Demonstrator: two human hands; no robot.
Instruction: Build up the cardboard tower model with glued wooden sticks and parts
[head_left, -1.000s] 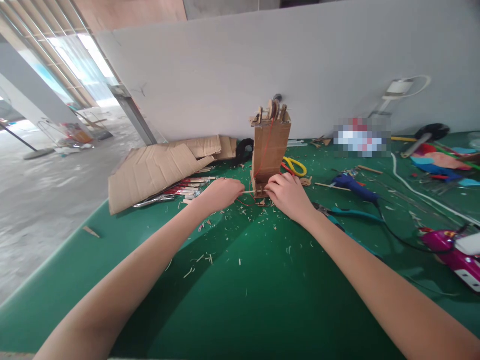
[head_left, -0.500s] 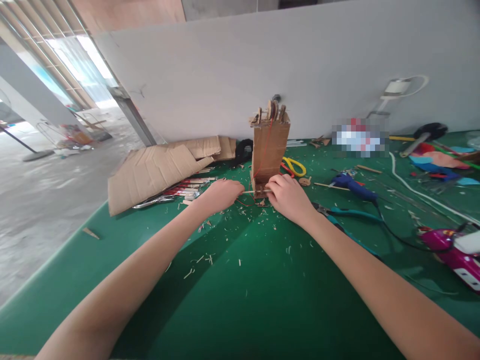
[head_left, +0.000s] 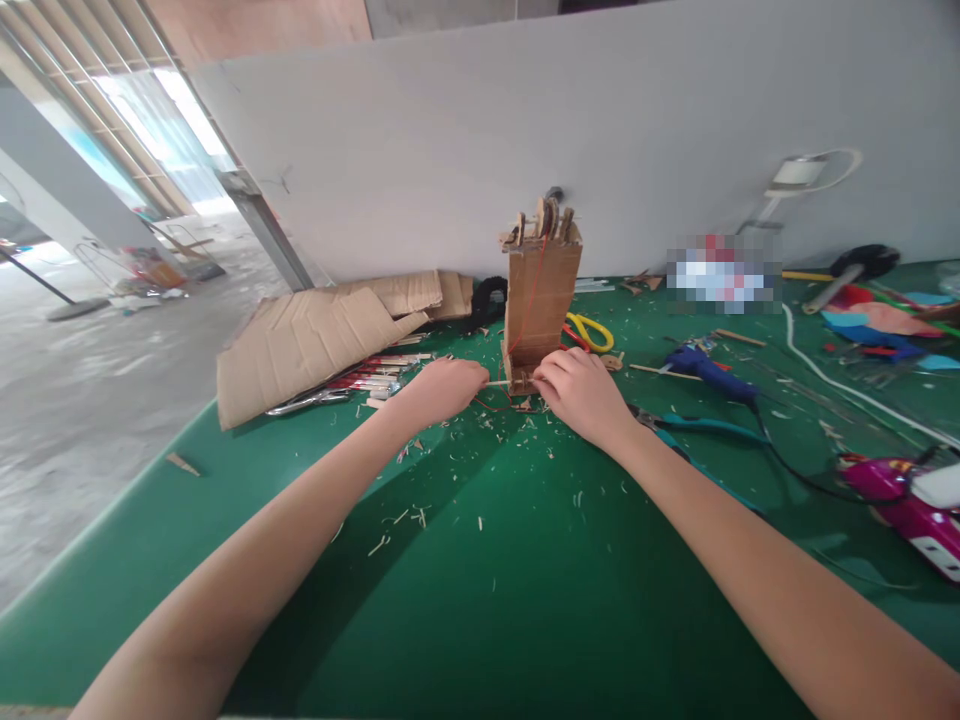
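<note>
A tall cardboard tower (head_left: 544, 300) stands upright on the green table, with cardboard discs (head_left: 547, 217) along its top and a red string (head_left: 534, 300) running down its front. A thin wooden stick (head_left: 498, 383) passes crosswise through the tower's base. My left hand (head_left: 452, 388) is closed on the stick's left end. On the other side, my right hand (head_left: 577, 390) has its fingers pinched at the stick's right end, close against the base. Those fingertips partly hide that end.
Flattened cardboard (head_left: 315, 345) lies to the left over packaged sticks (head_left: 367, 380). Yellow-handled scissors (head_left: 592, 332) rest behind my right hand. Rightward are a blue glue gun (head_left: 709, 372), teal-handled pliers (head_left: 712, 428) and a magenta device (head_left: 892, 490). Wood shavings litter the table (head_left: 480, 600).
My right hand has shifted very slightly at the stick's end. Both hands keep their grip, and the tower stays in place.
</note>
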